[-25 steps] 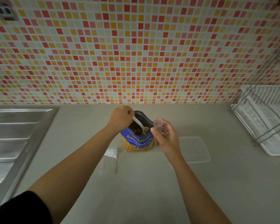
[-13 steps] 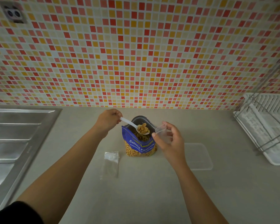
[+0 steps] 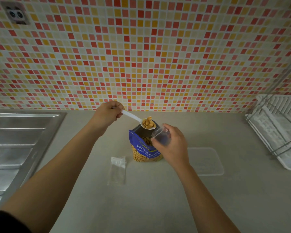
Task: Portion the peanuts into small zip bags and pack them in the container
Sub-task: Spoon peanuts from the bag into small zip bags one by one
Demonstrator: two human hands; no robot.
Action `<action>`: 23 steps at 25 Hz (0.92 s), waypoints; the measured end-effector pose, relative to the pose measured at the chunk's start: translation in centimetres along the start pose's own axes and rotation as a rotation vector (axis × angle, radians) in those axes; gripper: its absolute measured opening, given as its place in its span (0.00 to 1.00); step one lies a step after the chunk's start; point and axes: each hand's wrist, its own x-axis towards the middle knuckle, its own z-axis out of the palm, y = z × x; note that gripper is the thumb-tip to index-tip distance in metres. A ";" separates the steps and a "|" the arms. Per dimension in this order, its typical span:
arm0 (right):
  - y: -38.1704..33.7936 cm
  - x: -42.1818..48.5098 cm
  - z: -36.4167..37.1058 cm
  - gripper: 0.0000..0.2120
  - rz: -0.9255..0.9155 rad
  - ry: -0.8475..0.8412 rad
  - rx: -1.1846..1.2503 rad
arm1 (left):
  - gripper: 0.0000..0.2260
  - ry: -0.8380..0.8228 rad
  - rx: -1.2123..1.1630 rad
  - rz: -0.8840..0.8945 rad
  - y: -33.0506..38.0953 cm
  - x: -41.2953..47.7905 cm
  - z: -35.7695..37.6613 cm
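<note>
A blue bag of salted peanuts [image 3: 144, 148] stands open on the counter, mid-frame. My left hand [image 3: 106, 114] grips a white plastic spoon [image 3: 133, 117] heaped with peanuts [image 3: 148, 123], held above the bag's mouth. My right hand [image 3: 171, 145] holds a small clear zip bag [image 3: 160, 135] open, just right of the spoon's bowl and in front of the peanut bag. Another empty zip bag [image 3: 117, 170] lies flat on the counter to the left of the peanut bag. A clear plastic container [image 3: 207, 161] sits on the counter to the right.
A steel sink drainboard [image 3: 18, 143] takes up the left side. A white dish rack with wire frame [image 3: 275, 130] stands at the right. The mosaic-tiled wall [image 3: 141, 56] rises close behind the counter.
My left hand lifted the spoon out of the peanut bag, loaded with peanuts, and carried it up toward the small zip bag. My right hand tipped the zip bag's mouth toward the spoon.
</note>
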 end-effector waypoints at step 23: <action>-2.3 0.2 1.2 0.24 0.073 0.057 0.129 | 0.09 -0.082 0.635 0.426 6.7 -2.0 1.5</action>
